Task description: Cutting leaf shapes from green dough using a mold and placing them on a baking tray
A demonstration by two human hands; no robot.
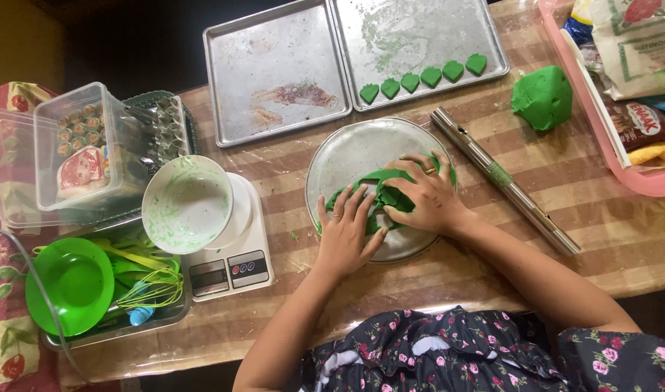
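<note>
On the round glass plate [347, 149] at the middle of the tabletop [608, 239], both hands are down on a flattened sheet of green dough [379, 192]. The left hand [345, 231] lies with its fingers spread apart and flat on the near edge of the sheet. The right hand [424, 194] has its fingers curled over the far side, apparently pinching or gathering the dough; I cannot tell whether they have closed on a piece.

Judging by what lies about, the work looks to be somewhere in the middle. Five green cut shapes [422, 78] stand in a slanting row on the right baking tray [419, 29], which has plenty of bare metal around them. The left baking tray [274, 69] beside it carries only smears. A lump of green dough [541, 96] sits untouched well to the right, near the pink tray [630, 178] of packets, so more seems left to roll and cut.

A metal rolling pin [503, 178] lies slantwise just beside the plate, not in either hand. To the left, a white bowl [187, 203] streaked with green rests on a kitchen scale [234, 268], with a clear container of green utensils [107, 287] beyond it.
</note>
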